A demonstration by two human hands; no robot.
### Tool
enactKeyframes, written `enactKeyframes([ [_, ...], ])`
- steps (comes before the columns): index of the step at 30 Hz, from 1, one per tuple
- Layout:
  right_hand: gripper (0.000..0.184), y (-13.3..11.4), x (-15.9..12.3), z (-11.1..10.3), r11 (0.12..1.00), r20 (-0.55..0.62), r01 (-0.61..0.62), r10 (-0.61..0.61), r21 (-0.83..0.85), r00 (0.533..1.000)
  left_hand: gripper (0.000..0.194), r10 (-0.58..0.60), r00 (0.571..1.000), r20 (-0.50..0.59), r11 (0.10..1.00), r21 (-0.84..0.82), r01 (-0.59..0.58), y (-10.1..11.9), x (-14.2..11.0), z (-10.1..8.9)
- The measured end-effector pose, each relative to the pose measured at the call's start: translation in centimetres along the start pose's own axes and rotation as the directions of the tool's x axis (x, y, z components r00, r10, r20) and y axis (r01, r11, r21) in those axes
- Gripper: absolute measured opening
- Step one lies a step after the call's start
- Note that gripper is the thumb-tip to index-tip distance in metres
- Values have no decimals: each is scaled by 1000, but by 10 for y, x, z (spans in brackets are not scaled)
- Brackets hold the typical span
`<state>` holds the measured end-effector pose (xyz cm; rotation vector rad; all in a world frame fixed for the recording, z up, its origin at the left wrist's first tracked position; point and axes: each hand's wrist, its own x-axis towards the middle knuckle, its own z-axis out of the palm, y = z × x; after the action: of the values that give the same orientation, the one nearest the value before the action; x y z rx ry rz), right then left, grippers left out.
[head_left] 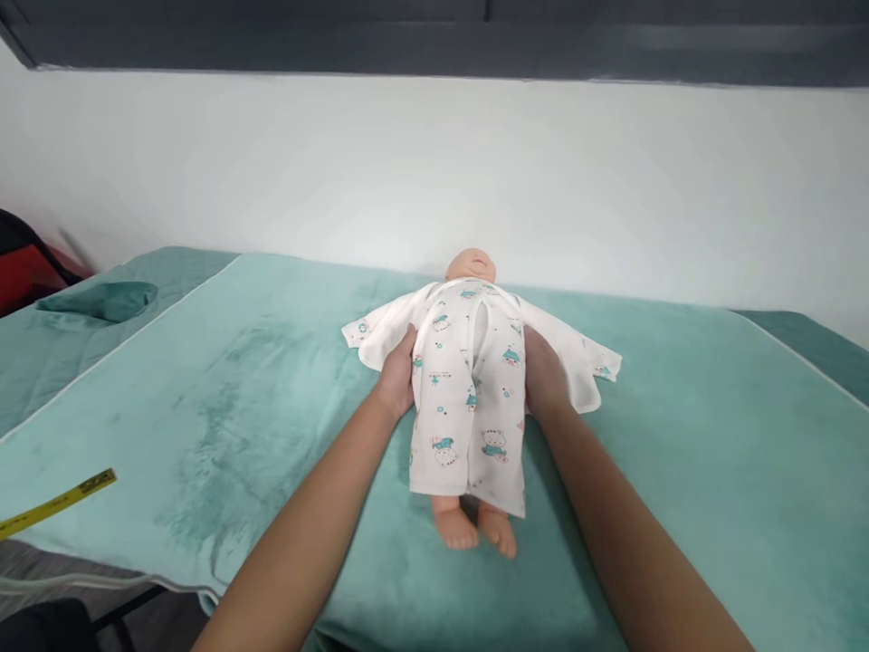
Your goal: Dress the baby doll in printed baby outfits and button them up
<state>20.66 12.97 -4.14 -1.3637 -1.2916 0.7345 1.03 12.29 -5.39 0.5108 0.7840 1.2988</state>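
A baby doll [471,265] lies on its back on a green cover, head toward the wall and bare feet [456,527] toward me. It wears a white top [567,349] with its sleeves spread out sideways. White printed pants [441,417] with teal cartoon figures lie over its body and legs. On the left side of the doll, my left hand [399,371] grips at the waist, its fingers partly under the cloth. Opposite it, my right hand [545,373] holds the other side, most fingers hidden behind the pants.
The green cover [712,435] spreads over the bed up to a white wall [272,163]. A yellow measuring tape [61,503] lies at the left edge. Beyond it are a folded green cloth [101,301] and a red and black bag [27,272]. A dark panel [434,41] hangs above.
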Motion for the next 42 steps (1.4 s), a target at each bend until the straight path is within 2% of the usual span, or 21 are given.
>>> enactKeyframes([
  [3,45,-4,-40,-9,998,-28,67,-67,-4,997,40,177,984,12,975,137,-177,-5,-33,-12],
  [6,42,-12,-101,-19,976,5,205,-205,-78,979,37,285,957,51,885,370,-283,-12,-79,-31],
  [8,34,-18,-142,-22,921,138,345,-323,-180,936,39,317,938,141,795,500,-344,-17,-110,-44],
  [10,31,-22,-172,-22,862,248,429,-369,-269,896,40,335,905,260,643,639,-422,-22,-134,-54],
  [12,31,-28,-188,-18,797,318,470,-365,-379,875,39,334,871,359,458,746,-483,-26,-150,-59],
  [14,28,-34,-191,-11,707,357,496,-353,-504,865,35,333,849,409,313,802,-509,-30,-157,-60],
  [16,22,-39,-188,-4,606,388,526,-357,-597,850,26,345,843,413,238,830,-504,-33,-157,-59],
  [18,17,-42,-184,3,540,411,556,-375,-631,831,20,354,849,393,205,853,-480,-35,-156,-59],
  [21,15,-40,-182,11,511,414,579,-408,-635,814,16,376,856,356,200,871,-450,-36,-154,-59],
  [23,16,-37,-183,14,522,397,579,-426,-626,813,14,397,857,328,230,869,-438,-35,-155,-59],
  [27,15,-33,-190,12,602,403,597,-441,-531,802,9,404,868,288,321,844,-429,-30,-161,-58],
  [33,7,-40,-205,1,665,433,624,-460,-410,775,1,339,875,345,416,780,-469,-22,-168,-60],
  [35,8,-41,-207,-6,717,444,608,-448,-340,776,3,322,880,348,467,751,-468,-19,-168,-62],
  [37,11,-36,-208,-16,794,381,541,-425,-279,821,7,314,888,337,531,713,-458,-18,-168,-64],
  [39,16,-27,-208,-26,851,244,441,-381,-284,892,10,310,896,318,572,691,-443,-17,-168,-65],
  [40,18,-22,-207,-29,868,179,390,-350,-308,919,11,308,900,308,577,692,-434,-18,-167,-65],
  [42,23,-11,-206,-34,876,139,309,-276,-370,951,11,308,907,287,568,709,-417,-19,-167,-64],
])
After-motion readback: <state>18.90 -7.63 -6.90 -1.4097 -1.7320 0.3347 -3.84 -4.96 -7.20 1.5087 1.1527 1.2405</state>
